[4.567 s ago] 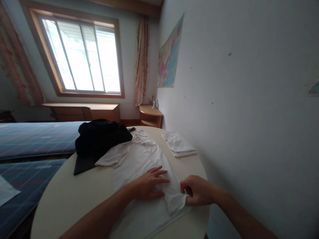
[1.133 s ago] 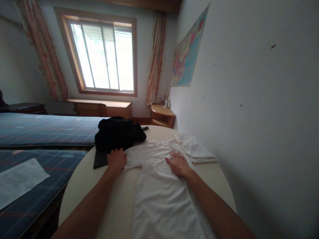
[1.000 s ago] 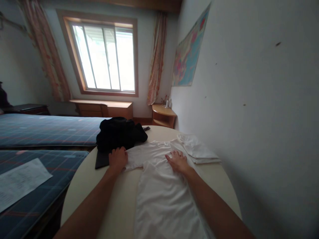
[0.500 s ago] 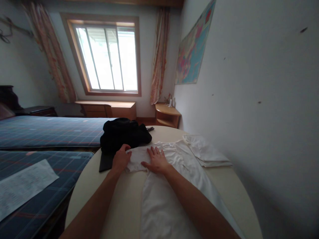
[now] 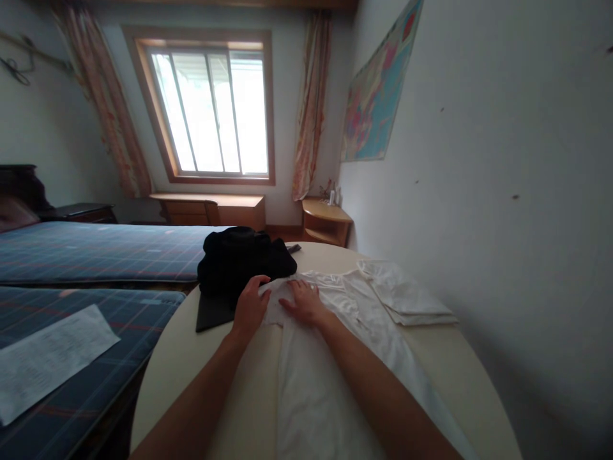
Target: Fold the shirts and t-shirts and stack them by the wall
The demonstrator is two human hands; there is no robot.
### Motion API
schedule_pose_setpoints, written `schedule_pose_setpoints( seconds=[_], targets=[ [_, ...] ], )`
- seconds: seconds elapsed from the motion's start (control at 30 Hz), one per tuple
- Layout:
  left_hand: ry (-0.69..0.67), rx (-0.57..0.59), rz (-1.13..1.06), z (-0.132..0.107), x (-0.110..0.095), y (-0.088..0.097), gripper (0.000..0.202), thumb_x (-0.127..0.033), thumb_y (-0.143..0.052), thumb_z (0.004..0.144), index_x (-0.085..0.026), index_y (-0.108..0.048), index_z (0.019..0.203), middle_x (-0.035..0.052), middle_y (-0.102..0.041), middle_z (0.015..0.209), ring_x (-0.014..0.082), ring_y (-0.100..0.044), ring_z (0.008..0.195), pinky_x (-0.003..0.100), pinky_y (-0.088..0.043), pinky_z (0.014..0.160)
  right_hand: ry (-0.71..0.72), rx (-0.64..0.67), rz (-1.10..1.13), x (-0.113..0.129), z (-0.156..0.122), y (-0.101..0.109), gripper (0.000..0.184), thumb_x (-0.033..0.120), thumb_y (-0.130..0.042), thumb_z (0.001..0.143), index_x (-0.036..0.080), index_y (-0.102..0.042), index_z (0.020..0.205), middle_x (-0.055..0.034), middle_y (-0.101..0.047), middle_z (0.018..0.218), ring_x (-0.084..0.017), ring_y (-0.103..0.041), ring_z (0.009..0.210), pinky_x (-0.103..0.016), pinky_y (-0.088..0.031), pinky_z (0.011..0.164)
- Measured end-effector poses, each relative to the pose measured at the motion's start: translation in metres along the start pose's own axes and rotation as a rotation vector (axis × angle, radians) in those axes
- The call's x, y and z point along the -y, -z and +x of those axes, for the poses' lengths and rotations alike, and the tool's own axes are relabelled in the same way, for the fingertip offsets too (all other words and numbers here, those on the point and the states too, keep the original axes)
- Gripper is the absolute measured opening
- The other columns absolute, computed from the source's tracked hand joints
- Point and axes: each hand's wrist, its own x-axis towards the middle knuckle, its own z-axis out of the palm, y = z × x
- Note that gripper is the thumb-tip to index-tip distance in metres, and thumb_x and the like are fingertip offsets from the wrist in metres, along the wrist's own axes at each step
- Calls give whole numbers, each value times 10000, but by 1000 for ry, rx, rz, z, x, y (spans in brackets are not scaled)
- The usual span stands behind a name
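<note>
A white T-shirt (image 5: 330, 358) lies spread lengthwise on the round beige table (image 5: 191, 358). At the shirt's far left, my left hand (image 5: 249, 308) curls its fingers round the edge of the left sleeve and lifts it inward. Just beside it, my right hand (image 5: 304, 302) lies flat on the shirt near the shoulder, fingers spread, pressing the cloth down. Both forearms reach in from the bottom of the view and hide part of the shirt.
A heap of black clothes (image 5: 242, 260) sits just beyond my left hand. A folded white garment (image 5: 407, 297) lies at the table's right by the wall. Two beds with blue plaid covers (image 5: 96, 252) stand to the left, with a paper sheet (image 5: 48, 358) on the near one.
My right hand slid left across the shirt from its right shoulder to beside my left hand. My left hand has gripped the left sleeve and is turning it inward.
</note>
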Motion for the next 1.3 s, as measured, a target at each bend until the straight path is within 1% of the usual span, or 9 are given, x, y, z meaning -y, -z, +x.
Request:
schedule_pose_setpoints(
  seconds=[0.1, 0.2, 0.3, 0.5, 0.67, 0.87, 0.97, 1.13, 1.3],
  targets=[
    [-55, -13, -42, -2, 1, -4, 281, -160, -528, 844, -207, -535, 1120, 44, -607, 1150, 194, -596, 1092, 326, -456, 1002, 143, -161, -2, 5, 2, 16, 539, 334, -515, 924, 247, -404, 1444, -84, -631, 1237, -230, -539, 1182, -384, -308, 1044],
    [-121, 20, -75, -5, -1, -9, 346, -130, -530, 836, -220, -510, 1169, 39, -570, 1197, 178, -596, 1088, 308, -472, 984, 270, -78, -8, 14, 2, 30, 517, 279, -526, 913, 285, -433, 1422, -21, -718, 985, -195, -642, 988, -318, -364, 950],
    [-163, 48, -106, -7, -4, -11, 413, -92, -518, 832, -234, -487, 1220, 44, -529, 1270, 158, -602, 1070, 291, -470, 979, 281, -26, -67, 21, 2, 35, 344, 252, -500, 913, 255, -606, 1240, -38, -735, 945, -212, -668, 944, -319, -371, 932],
    [138, 110, 79, -10, -13, -3, 621, -156, -637, 777, -198, -400, 1349, 94, -585, 1257, 191, -646, 945, 296, -496, 825, 148, -126, 55, 11, 6, 34, 302, 167, -445, 904, 230, -661, 1105, -45, -735, 960, -194, -668, 923, -270, -411, 864],
    [338, 266, 227, -11, -22, 2, 360, -252, -577, 868, -219, -507, 1219, 75, -699, 1070, 246, -671, 936, 304, -458, 755, 27, -167, 437, -10, 14, 34, 308, 122, -459, 847, 193, -669, 1062, -53, -710, 1004, -180, -634, 946, -259, -444, 874],
    [199, 143, 123, -14, -38, 0, 210, -263, -544, 902, -248, -543, 1111, 26, -704, 1042, 201, -675, 883, 274, -455, 747, -97, -112, 706, -27, 17, 31, 343, 178, -344, 907, 134, -596, 1137, -75, -670, 982, -153, -666, 863, -262, -511, 795],
    [62, 233, 104, -20, -47, 0, 255, -290, -597, 869, -252, -560, 1119, 14, -706, 1036, 181, -673, 855, 263, -464, 759, -177, -42, 776, -36, 12, 34, 410, 277, -238, 974, 148, -563, 1187, -66, -659, 897, -142, -671, 730, -260, -530, 681],
    [-59, 491, 100, -28, -56, -1, 287, -486, -582, 872, -263, -632, 1046, -9, -730, 915, 156, -669, 726, 251, -449, 674, -324, 72, 777, -54, -1, 37, 425, 464, -555, 874, 199, -538, 1205, -52, -662, 942, -146, -621, 703, -232, -491, 564],
    [93, 376, 265, -28, -45, -8, 203, -388, -528, 916, -235, -638, 994, 31, -727, 954, 186, -680, 826, 250, -419, 657, -296, 85, 441, -69, -7, 35, 473, 298, -631, 824, 164, -528, 1267, -84, -682, 1021, -157, -650, 763, -244, -501, 637]
  ],
)
